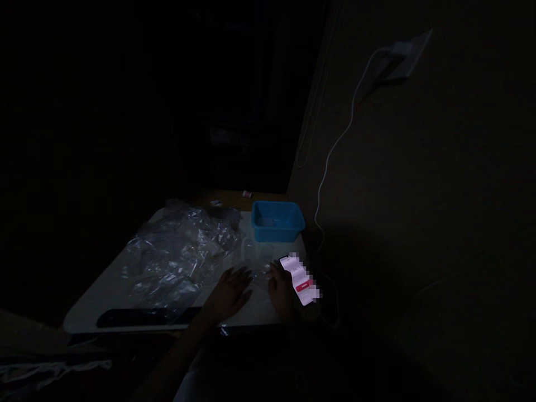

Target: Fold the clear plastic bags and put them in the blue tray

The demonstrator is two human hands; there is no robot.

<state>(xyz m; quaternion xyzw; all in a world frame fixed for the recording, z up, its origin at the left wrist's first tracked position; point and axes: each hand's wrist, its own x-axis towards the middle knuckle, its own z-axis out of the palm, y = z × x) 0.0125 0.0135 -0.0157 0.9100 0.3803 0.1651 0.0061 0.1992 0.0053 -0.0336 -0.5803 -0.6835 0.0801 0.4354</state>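
In very dim light, my left hand (228, 291) lies low over the white table (234, 318), palm down, with its fingers stretched out and slightly apart. Facing it, my right hand (280, 289) has bent fingers drawn together at the edge of clear plastic pieces (262, 268). Whether it grips one of them is too dark to make out. A lit phone (299, 279) lies just right of that hand, its screen pale with a red patch. Left of my left hand spreads a heap of crumpled clear plastic bags (184, 245).
A blue plastic basin (276, 231) stands at the table's back right. Behind it are a small pinkish item (247, 194) and a pale scrap (216, 203). A white cable (326, 162) runs down the right wall from a socket (406, 56).
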